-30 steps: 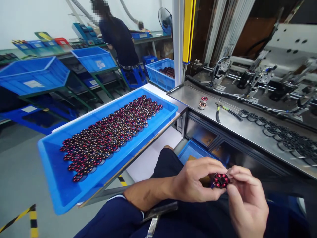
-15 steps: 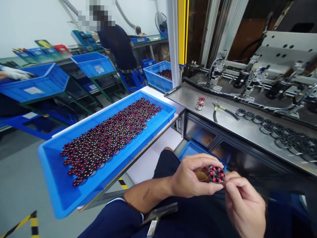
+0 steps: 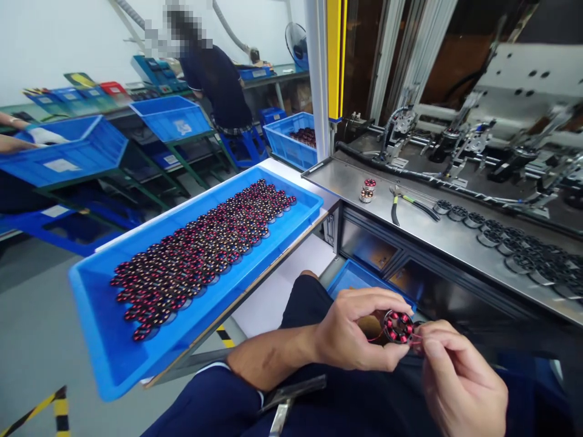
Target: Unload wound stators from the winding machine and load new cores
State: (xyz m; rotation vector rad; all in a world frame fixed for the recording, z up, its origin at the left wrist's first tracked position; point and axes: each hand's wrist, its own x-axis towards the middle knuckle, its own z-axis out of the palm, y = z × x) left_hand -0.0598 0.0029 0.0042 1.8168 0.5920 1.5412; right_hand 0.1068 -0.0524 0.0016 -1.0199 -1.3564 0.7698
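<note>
A round motor part [image 3: 398, 326] with red windings is gripped at its rim between the thumb and fingers of my left hand [image 3: 359, 331]. Thin red wires run from it on both sides. My right hand [image 3: 460, 364] is just right of the part, thumb and forefinger pinched on the red wire [image 3: 416, 338] there. To the left, a long blue tray [image 3: 109, 364] holds rows of similar round parts [image 3: 200, 249] with red and copper windings.
On the metal bench [image 3: 410, 227] are two wound parts [image 3: 367, 193], pliers [image 3: 412, 203] and several black rings [image 3: 519, 249]. Machine fixtures [image 3: 473, 142] stand behind. A seated person [image 3: 216, 82] and another person's gloved hand [image 3: 45, 135] are at the left.
My right hand has moved slightly right and down, away from the part, with more red wire showing between. The machine fixtures behind the bench have shifted. The other person's gloved hand has moved.
</note>
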